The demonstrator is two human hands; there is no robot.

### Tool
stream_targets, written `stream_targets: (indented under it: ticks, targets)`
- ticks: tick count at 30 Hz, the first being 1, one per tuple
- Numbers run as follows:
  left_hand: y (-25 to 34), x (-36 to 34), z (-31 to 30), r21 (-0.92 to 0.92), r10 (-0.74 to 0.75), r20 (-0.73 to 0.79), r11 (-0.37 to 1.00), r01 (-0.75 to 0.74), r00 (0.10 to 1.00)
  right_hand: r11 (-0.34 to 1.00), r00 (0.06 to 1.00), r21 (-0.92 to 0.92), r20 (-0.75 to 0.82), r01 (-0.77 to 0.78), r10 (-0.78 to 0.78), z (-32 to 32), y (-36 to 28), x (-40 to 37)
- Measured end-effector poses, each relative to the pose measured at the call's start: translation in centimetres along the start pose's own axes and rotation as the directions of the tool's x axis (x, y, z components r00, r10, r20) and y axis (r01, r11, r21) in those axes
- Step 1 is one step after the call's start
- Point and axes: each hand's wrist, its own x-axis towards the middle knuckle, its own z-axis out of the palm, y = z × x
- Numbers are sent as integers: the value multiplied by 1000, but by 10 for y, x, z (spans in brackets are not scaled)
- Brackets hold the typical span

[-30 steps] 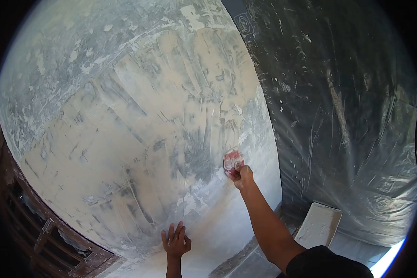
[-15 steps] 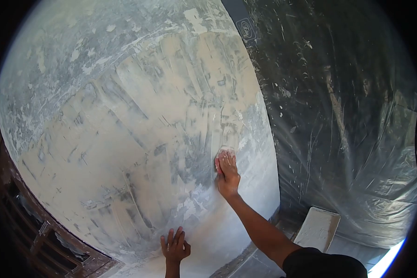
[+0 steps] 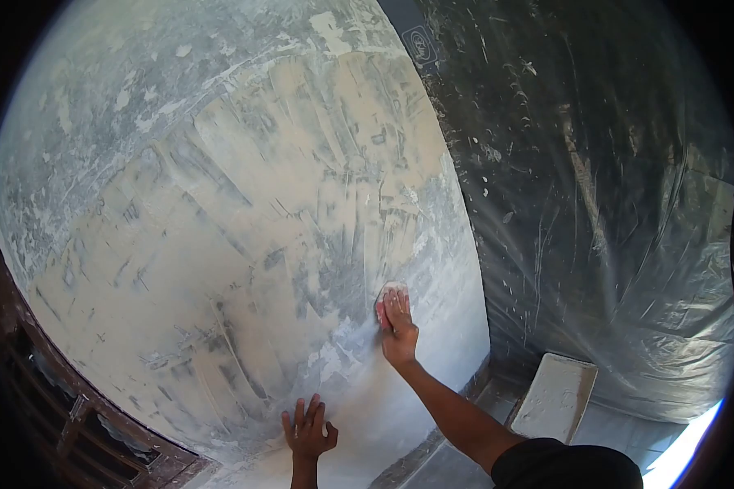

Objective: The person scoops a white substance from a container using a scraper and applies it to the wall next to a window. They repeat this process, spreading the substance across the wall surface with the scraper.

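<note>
A patchy wall (image 3: 163,269), coated in beige and grey filler, fills most of the view. My right hand (image 3: 399,330) is closed on a red sanding block (image 3: 380,313) with a pale, dusty top, held flat against the wall's lower right part. Fingers cover most of the block. Lower and to the left, my left hand (image 3: 309,432) rests on the wall with its fingers spread, holding nothing.
Dark plastic sheeting (image 3: 595,179) hangs along the right side. A pale, smeared tray (image 3: 553,395) sits on the floor below it, beside my right arm. At the lower left is a brown slatted wooden frame (image 3: 73,416).
My right hand has moved a little down the wall with the sanding block. The left hand stays in place. The view has shifted slightly.
</note>
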Motion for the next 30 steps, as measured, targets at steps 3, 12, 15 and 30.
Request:
stream_targets:
  ticks: [3, 12, 15, 30]
  targets:
    - [-1, -5, 0, -89, -26, 45, 996, 30, 999, 995, 917, 52, 394, -84, 57, -64, 1, -135]
    - [226, -85, 5, -683, -229, 595, 361, 635, 771, 308, 375, -801, 113, -514, 920, -434, 113, -316]
    - [356, -136, 4, -450, 14, 891, -92, 888, 453, 19, 178, -824, -99, -566, 979, -520, 126, -285]
    - [673, -194, 45, 707, 698, 671, -500, 500, -250, 142, -33, -947, 158, -289, 987, -563, 211, -286]
